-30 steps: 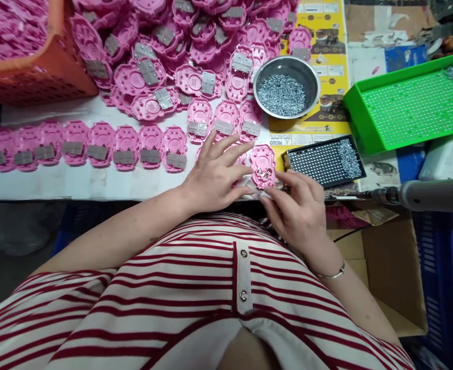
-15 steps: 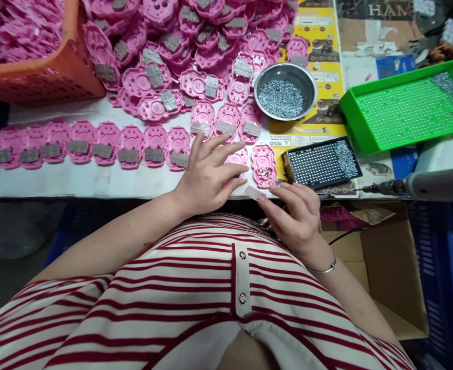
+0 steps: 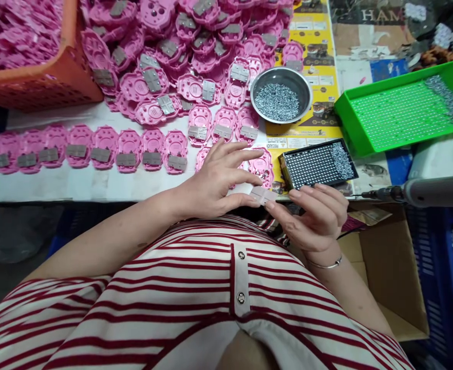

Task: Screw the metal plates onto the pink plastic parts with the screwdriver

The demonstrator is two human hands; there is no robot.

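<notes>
My left hand [image 3: 226, 180] pinches the left end of a small, thin grey metal plate [image 3: 265, 196] between thumb and index finger. At the plate's lower right edge is the thumb of my right hand [image 3: 313, 218]; its index finger stands apart from the plate, so the hand looks open. Just beyond the plate lies a pink plastic housing [image 3: 261, 165] with small metal parts in it, partly covered by my left fingers. Another pink housing [image 3: 202, 158] shows only in part behind my left hand.
Pink housings with metal plates form a row [image 3: 129, 149] at left and a heap [image 3: 211, 46] behind. A steel bowl of screws [image 3: 311, 97], a black perforated tray [image 3: 315, 167], a green tray [image 3: 396, 146] and an electric screwdriver [image 3: 438, 191] are at right. An orange basket [image 3: 72, 67] stands left.
The metal plate has moved slightly right, and my left hand has come over to pinch it. My right fingers have spread away from the plate and shifted right.
</notes>
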